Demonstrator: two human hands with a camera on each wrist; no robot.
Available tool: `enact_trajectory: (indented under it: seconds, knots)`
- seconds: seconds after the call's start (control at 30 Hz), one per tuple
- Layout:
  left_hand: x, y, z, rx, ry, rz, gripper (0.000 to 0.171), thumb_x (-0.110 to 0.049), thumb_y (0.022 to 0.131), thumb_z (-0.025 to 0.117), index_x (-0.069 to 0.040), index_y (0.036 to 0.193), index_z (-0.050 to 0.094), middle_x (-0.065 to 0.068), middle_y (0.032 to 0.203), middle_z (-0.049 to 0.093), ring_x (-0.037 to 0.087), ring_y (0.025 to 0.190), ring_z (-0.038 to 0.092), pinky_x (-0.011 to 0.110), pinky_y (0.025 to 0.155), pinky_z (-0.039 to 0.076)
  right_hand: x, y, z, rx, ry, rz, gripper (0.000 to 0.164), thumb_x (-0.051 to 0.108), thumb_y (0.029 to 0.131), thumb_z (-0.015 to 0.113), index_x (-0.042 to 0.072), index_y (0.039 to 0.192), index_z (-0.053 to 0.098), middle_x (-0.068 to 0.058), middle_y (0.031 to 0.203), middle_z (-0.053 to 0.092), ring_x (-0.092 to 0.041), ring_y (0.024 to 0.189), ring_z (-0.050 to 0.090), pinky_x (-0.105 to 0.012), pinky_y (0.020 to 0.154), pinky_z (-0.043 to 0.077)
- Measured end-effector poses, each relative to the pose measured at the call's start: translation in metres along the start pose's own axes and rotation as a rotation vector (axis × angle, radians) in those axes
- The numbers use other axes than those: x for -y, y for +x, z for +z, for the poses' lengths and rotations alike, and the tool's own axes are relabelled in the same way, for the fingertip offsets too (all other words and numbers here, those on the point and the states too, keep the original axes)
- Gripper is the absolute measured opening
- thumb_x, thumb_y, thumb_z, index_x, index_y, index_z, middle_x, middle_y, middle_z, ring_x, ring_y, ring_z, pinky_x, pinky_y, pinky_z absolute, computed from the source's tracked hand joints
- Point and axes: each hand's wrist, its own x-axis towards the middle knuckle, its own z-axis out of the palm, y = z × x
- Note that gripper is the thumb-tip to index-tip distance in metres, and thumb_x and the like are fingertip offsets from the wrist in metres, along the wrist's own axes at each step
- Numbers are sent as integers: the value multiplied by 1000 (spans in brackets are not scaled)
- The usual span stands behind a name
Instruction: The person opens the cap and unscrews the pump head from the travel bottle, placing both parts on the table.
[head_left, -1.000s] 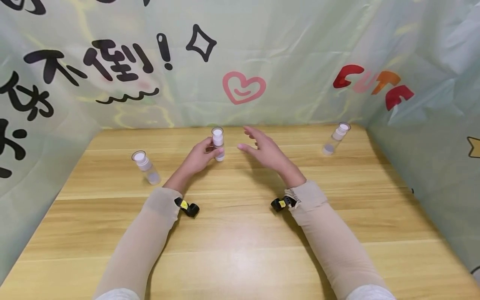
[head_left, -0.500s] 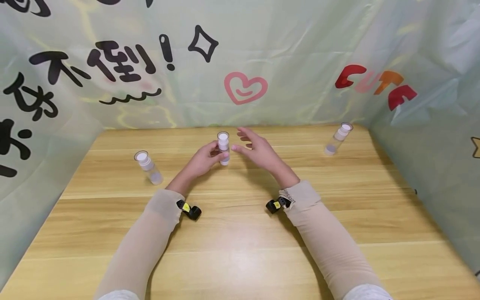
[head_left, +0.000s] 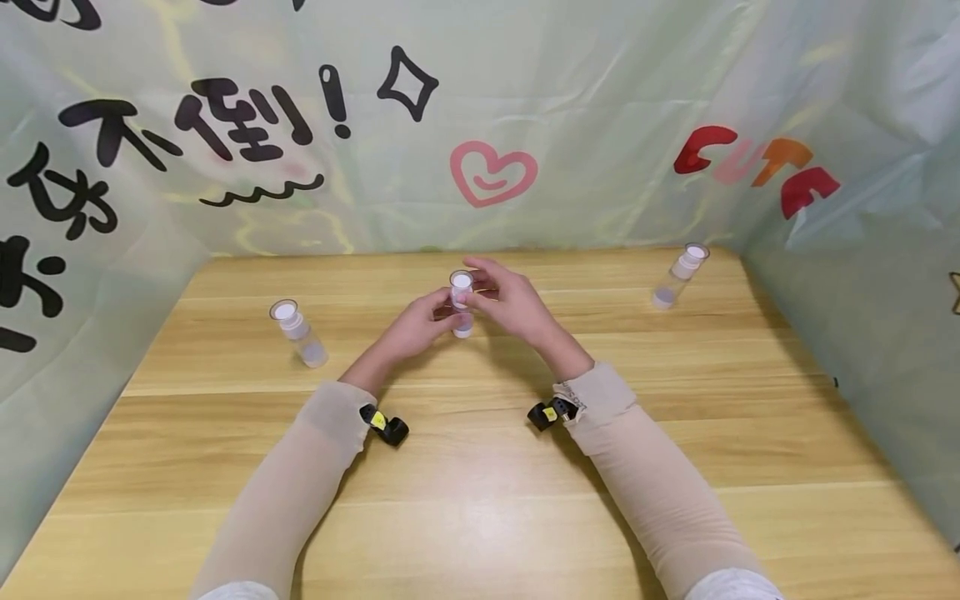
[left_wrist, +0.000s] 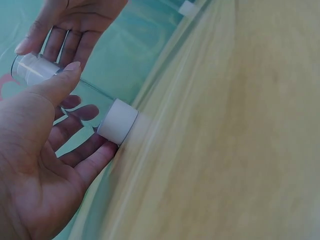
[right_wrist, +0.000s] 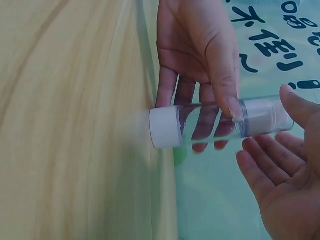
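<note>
In the head view my left hand (head_left: 416,327) grips a small clear bottle (left_wrist: 90,97) by its body, with the thumb in front and the fingers behind. The bottle has a white base (right_wrist: 165,128) and a white pump top under a clear cap (right_wrist: 270,115). It stands roughly upright, its base close to the tabletop. At the upper end my right hand (head_left: 517,308) has its thumb on the clear cap and its fingers around the far side. Part of the bottle's body is hidden behind the left thumb.
Another such bottle (head_left: 298,333) stands on the wooden table (head_left: 480,500) to the left. A third bottle (head_left: 680,277) is near the back right corner. A printed curtain (head_left: 585,167) closes off the back and sides.
The left hand has carried the bottle a little to the right and nearer. My right hand has moved left, from apart from the bottle to its capped top.
</note>
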Motion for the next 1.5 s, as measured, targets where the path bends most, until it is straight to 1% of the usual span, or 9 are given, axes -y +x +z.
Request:
enact_trajectory:
  seconds: [0.1, 0.2, 0.43, 0.6, 0.7, 0.9, 1.1, 1.37, 1.5]
  knots:
    - [-2, 0, 3, 13, 6, 0, 49, -31, 98, 62, -13, 142, 50, 7, 137, 55, 24, 124, 53, 38, 105, 43, 1, -2, 0, -6, 3, -19, 49, 18, 93, 70, 5, 138, 53, -12, 120, 65, -22, 108, 63, -29, 93, 52]
    - [-2, 0, 5, 18, 5, 1, 48, -31, 98, 62, -15, 142, 50, 6, 137, 56, 23, 123, 54, 38, 104, 44, 2, -4, 0, -9, -4, -34, 46, 16, 93, 69, 4, 135, 56, -12, 118, 65, -21, 106, 63, -28, 92, 53]
    - [-4, -1, 10, 31, -29, 13, 45, -22, 98, 63, -9, 139, 51, 9, 136, 56, 25, 123, 55, 37, 104, 45, 3, -9, -2, -8, -10, -38, 42, 16, 93, 69, 4, 132, 58, -12, 117, 65, -21, 106, 63, -28, 91, 53]
    - [-6, 0, 15, 7, -73, 26, 45, -19, 97, 65, -6, 138, 51, 12, 134, 56, 26, 122, 55, 35, 102, 47, 2, -12, -1, -10, 32, -31, 42, 15, 93, 69, 1, 131, 58, -13, 118, 64, -23, 108, 63, -31, 92, 53]
    - [-7, 1, 18, -9, -92, 48, 44, -19, 97, 64, -6, 137, 51, 13, 135, 56, 26, 120, 56, 36, 99, 49, 3, -13, 1, -12, 57, -22, 45, 19, 92, 70, 1, 132, 57, -13, 121, 63, -24, 110, 62, -33, 94, 52]
    - [-6, 0, 18, -36, -55, 71, 42, -23, 98, 63, -10, 137, 54, 11, 136, 57, 24, 118, 58, 36, 98, 50, 3, -9, 5, -18, 128, 4, 48, 23, 91, 71, 4, 134, 58, -13, 124, 63, -22, 110, 62, -31, 94, 52]
    - [-4, 0, 18, -15, -49, 53, 43, -28, 99, 61, -11, 137, 55, 10, 134, 58, 22, 116, 59, 34, 96, 51, -2, -10, 8, -17, 197, 52, 44, 17, 92, 71, 3, 132, 60, -13, 119, 65, -22, 108, 63, -31, 92, 53]
    - [-4, -3, 16, -25, -10, 36, 40, -28, 100, 60, -9, 135, 56, 10, 129, 62, 21, 112, 61, 36, 95, 51, -3, -11, 13, -12, 244, 56, 42, 19, 93, 70, 4, 131, 60, -12, 117, 66, -21, 106, 63, -33, 92, 53]
    - [-5, -5, 15, -31, 16, 45, 38, -27, 100, 60, -9, 133, 57, 10, 127, 62, 22, 111, 61, 36, 95, 52, -2, -11, 15, -17, 262, 52, 44, 16, 93, 69, 5, 133, 58, -12, 119, 64, -22, 107, 62, -32, 92, 52]
